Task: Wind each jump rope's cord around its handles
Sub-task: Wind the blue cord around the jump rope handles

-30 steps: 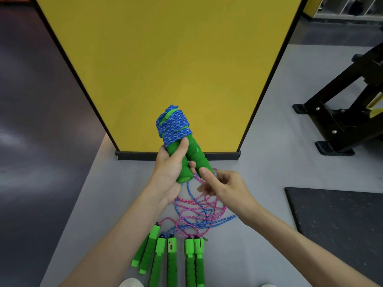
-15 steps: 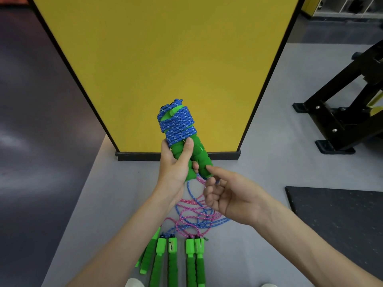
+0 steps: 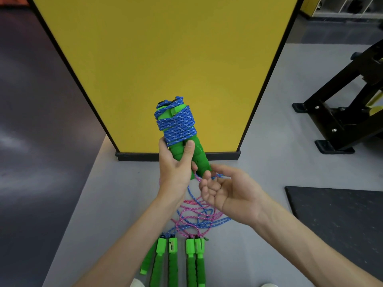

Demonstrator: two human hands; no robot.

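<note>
My left hand (image 3: 176, 172) grips a pair of green foam handles (image 3: 199, 159) held upright. A blue cord (image 3: 178, 125) is wound in many turns around their upper half. My right hand (image 3: 230, 191) is palm up just below and to the right, fingers loosely curled, its thumb tip touching the handles' lower end. Behind its fingertips a short piece of blue cord shows; I cannot tell whether the hand holds it. On the floor below lie tangled pink and blue cords (image 3: 196, 216), running to several more green handles (image 3: 172, 257) laid side by side.
A tall yellow panel (image 3: 165, 59) with a black base stands straight ahead. A black metal rack (image 3: 342, 112) stands at the right, with a black floor mat (image 3: 342, 214) in front of it. The floor (image 3: 116, 193) is grey, dark at the left.
My right hand has let go of the cord near the handle ends and turned palm up, drifting slightly right. My left hand has kept its grip on the wound bundle.
</note>
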